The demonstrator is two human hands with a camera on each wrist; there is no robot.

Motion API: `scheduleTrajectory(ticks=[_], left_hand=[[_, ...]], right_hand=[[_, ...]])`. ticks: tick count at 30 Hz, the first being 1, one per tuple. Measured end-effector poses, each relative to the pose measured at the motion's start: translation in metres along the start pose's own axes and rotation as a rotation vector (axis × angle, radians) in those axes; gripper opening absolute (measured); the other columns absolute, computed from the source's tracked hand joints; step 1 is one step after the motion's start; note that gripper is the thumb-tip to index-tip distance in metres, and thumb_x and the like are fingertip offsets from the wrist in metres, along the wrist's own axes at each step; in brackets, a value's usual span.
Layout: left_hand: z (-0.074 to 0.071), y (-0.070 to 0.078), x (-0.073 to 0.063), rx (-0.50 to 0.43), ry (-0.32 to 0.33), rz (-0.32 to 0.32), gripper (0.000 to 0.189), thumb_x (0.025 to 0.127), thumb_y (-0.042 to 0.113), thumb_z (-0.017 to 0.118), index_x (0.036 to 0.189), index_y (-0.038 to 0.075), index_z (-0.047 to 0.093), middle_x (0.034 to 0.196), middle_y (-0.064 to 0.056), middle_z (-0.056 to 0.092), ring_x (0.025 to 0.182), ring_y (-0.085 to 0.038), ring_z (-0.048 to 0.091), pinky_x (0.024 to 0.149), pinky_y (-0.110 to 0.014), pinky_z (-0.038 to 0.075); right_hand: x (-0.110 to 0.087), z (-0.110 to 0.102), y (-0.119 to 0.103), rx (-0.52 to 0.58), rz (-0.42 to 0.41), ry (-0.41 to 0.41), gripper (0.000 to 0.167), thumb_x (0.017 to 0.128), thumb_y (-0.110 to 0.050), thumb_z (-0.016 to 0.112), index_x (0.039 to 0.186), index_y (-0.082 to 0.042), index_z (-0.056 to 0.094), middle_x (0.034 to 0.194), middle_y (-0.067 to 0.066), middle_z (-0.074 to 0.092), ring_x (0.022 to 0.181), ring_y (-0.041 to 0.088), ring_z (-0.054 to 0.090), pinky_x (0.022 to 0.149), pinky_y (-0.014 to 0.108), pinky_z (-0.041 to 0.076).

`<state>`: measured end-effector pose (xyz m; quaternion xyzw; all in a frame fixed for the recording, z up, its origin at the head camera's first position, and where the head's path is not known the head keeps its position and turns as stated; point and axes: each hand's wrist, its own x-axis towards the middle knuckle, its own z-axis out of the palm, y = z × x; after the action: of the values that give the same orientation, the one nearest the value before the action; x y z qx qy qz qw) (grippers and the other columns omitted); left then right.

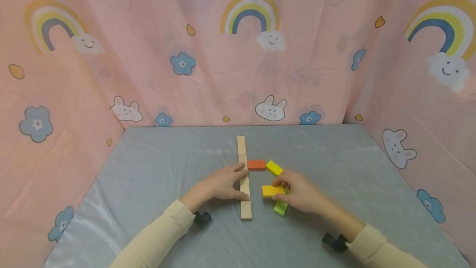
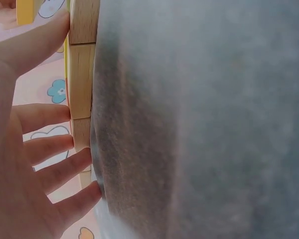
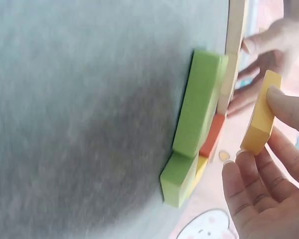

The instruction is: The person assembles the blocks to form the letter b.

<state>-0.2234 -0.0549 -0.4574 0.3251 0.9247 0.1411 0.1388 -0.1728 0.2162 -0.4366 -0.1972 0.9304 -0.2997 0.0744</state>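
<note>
Pale wooden blocks (image 1: 246, 210) lie end to end in a straight row running away from me. My left hand (image 1: 222, 183) rests its fingertips and thumb along the left side and top of that row, fingers spread. Between thumb and fingers, my right hand (image 1: 304, 193) pinches a yellow-orange block (image 1: 270, 191), raised above the table in the right wrist view. An orange-red block (image 1: 256, 165) extends right from the row, and a yellow block (image 1: 274, 168) angles off its end. Two green blocks, one light green (image 3: 197, 109) and one darker (image 3: 177, 181), continue this curve, partly hidden by my right hand in the head view.
A grey cloth covers the table (image 1: 167, 152). Pink curtains (image 1: 208, 86) printed with rainbows, flowers and rabbits hang behind it and at both sides. Each wrist carries a small black device (image 1: 334, 242) near its cream sleeve.
</note>
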Motion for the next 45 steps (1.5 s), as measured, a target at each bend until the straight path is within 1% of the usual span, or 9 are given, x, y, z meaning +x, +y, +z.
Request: scheduleTrajectory(ticks=[5,11,14,20,26,31,36,45], left_hand=[[0.0,-0.001,0.0,-0.009,-0.004,0.004,0.089,0.087,0.064,0.071,0.157,0.017,0.042,0.166,-0.007,0.029,0.149,-0.029,0.033,0.117,-0.047,0.034],[0.001,-0.001,0.001,-0.013,-0.007,0.003,0.089,0.087,0.062,0.072,0.157,0.016,0.042,0.166,-0.006,0.029,0.149,-0.028,0.033,0.117,-0.046,0.034],[0.001,-0.001,0.001,-0.014,-0.012,-0.004,0.089,0.087,0.062,0.072,0.157,0.016,0.042,0.166,-0.005,0.029,0.149,-0.028,0.033,0.117,-0.047,0.035],[0.001,-0.001,0.001,-0.006,-0.011,-0.003,0.088,0.087,0.063,0.071,0.157,0.017,0.042,0.166,-0.006,0.029,0.149,-0.028,0.033,0.117,-0.047,0.035],[0.0,-0.002,0.001,-0.009,-0.011,0.009,0.088,0.087,0.063,0.071,0.157,0.017,0.043,0.166,-0.006,0.029,0.149,-0.028,0.032,0.118,-0.046,0.034],[0.001,-0.002,0.001,-0.007,-0.014,0.007,0.088,0.087,0.064,0.071,0.157,0.017,0.043,0.166,-0.006,0.029,0.149,-0.028,0.032,0.118,-0.046,0.033],[0.002,-0.003,0.001,-0.006,-0.013,0.004,0.088,0.087,0.063,0.071,0.157,0.018,0.042,0.166,-0.006,0.028,0.15,-0.029,0.032,0.118,-0.047,0.033],[0.001,-0.002,0.001,-0.013,-0.01,0.005,0.088,0.087,0.063,0.071,0.157,0.017,0.043,0.166,-0.006,0.028,0.15,-0.028,0.032,0.118,-0.047,0.033]], right_hand=[[-0.002,0.007,-0.008,-0.027,-0.022,-0.027,0.025,0.083,-0.026,0.086,0.104,-0.018,0.074,0.094,-0.011,0.061,0.086,0.013,0.052,0.079,0.034,0.049],[-0.005,0.015,-0.014,-0.058,-0.108,-0.057,0.024,0.083,-0.026,0.086,0.101,-0.018,0.072,0.095,-0.012,0.062,0.085,0.011,0.053,0.077,0.032,0.051],[-0.006,0.019,-0.016,-0.064,-0.133,-0.073,0.023,0.083,-0.024,0.086,0.1,-0.017,0.072,0.094,-0.011,0.06,0.086,0.011,0.053,0.078,0.032,0.051],[-0.005,0.025,-0.019,-0.091,-0.13,-0.119,0.024,0.083,-0.024,0.086,0.1,-0.017,0.072,0.093,-0.01,0.058,0.086,0.01,0.051,0.077,0.031,0.049],[-0.004,0.031,-0.02,-0.145,-0.165,-0.13,0.023,0.083,-0.025,0.086,0.1,-0.016,0.072,0.096,-0.011,0.061,0.089,0.009,0.051,0.079,0.033,0.05],[-0.004,0.032,-0.021,-0.169,-0.185,-0.141,0.024,0.081,-0.027,0.087,0.097,-0.017,0.072,0.091,-0.012,0.059,0.082,0.008,0.049,0.074,0.031,0.047],[-0.004,0.033,-0.021,-0.161,-0.184,-0.166,0.024,0.082,-0.029,0.087,0.096,-0.018,0.072,0.089,-0.013,0.058,0.079,0.006,0.049,0.072,0.029,0.047],[-0.004,0.035,-0.018,-0.12,-0.188,-0.163,0.024,0.082,-0.031,0.087,0.096,-0.018,0.072,0.088,-0.013,0.058,0.078,0.004,0.051,0.072,0.027,0.049]])
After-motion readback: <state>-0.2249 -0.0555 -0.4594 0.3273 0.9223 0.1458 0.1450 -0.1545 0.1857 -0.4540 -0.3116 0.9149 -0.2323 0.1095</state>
